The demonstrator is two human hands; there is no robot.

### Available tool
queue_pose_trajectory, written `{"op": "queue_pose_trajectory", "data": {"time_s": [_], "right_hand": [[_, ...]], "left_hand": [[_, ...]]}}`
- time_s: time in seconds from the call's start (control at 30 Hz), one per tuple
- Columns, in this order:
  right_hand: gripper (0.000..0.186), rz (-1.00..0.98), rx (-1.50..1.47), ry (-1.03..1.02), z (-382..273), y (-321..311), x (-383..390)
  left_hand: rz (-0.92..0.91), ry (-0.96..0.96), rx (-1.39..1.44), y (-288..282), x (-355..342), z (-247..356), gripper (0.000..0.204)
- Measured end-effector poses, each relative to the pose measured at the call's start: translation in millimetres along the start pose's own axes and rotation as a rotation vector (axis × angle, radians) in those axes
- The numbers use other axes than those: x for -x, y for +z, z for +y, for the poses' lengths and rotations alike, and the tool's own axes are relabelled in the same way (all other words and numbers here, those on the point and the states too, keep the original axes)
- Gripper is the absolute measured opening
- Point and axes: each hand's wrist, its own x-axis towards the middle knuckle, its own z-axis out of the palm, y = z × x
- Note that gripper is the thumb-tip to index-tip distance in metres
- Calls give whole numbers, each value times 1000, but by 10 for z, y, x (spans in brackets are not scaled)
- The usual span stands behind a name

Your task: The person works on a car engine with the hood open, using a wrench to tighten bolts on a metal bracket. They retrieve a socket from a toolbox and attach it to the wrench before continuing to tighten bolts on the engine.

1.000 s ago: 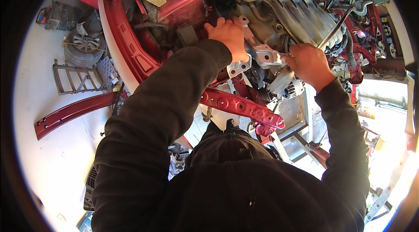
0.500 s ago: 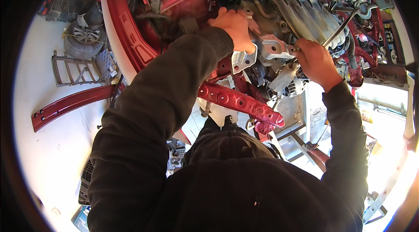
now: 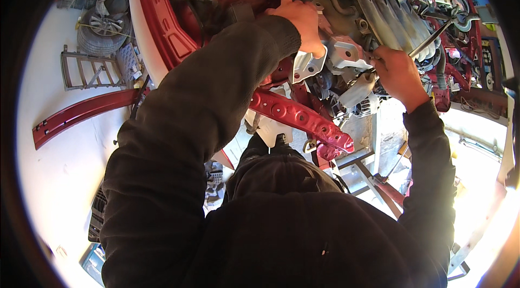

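My left hand (image 3: 303, 23) is closed over a silver metal bracket (image 3: 309, 67) at the front of the engine bay. Its thumb side presses on the bracket, while the other fingers are hidden behind the hand. Beside it sits a larger silver-grey mount (image 3: 346, 54) with holes in it. My right hand (image 3: 400, 75) is closed in a pinch at the right edge of that mount; what the fingers hold is hidden. A long metal bar (image 3: 431, 40) runs from behind this hand toward the upper right. Below the mount is a grey cylindrical part (image 3: 357, 91).
A dented red crossmember (image 3: 300, 121) juts across below my hands. The ribbed engine cover (image 3: 398, 14) and hoses fill the upper right. A red fender edge (image 3: 162, 22) lies left of my arm. A wheel (image 3: 104, 28) and metal frame (image 3: 93, 69) stand by the wall.
The view has shifted a little, so the engine bay sits slightly farther right. Both hands stay at the same parts, with no clear change in grip.
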Motion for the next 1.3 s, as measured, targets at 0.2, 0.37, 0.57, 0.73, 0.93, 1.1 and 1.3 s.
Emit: {"op": "queue_pose_trajectory", "data": {"time_s": [0.2,0.37,0.57,0.73,0.93,1.1,1.3], "right_hand": [[13,-54,47,-75,-18,-51,-65],[13,-98,41,-99,10,-79,-108],[14,-98,-16,-138,46,-41,-140],[18,-116,153,-116,-31,-17,-113],[29,-84,363,-7,-187,38,-3],[28,45,265,-83,-147,80,100],[24,-1,333,-94,-100,133,78]], "left_hand": [[-63,-10,9,-13,38,6,88],[-56,0,4,-15,57,8,86],[-40,-1,-23,26,20,-4,88],[31,-7,-32,149,10,3,96],[47,-10,-67,268,45,40,98],[13,-15,-86,242,22,40,100],[44,8,-38,249,53,32,100]]}}
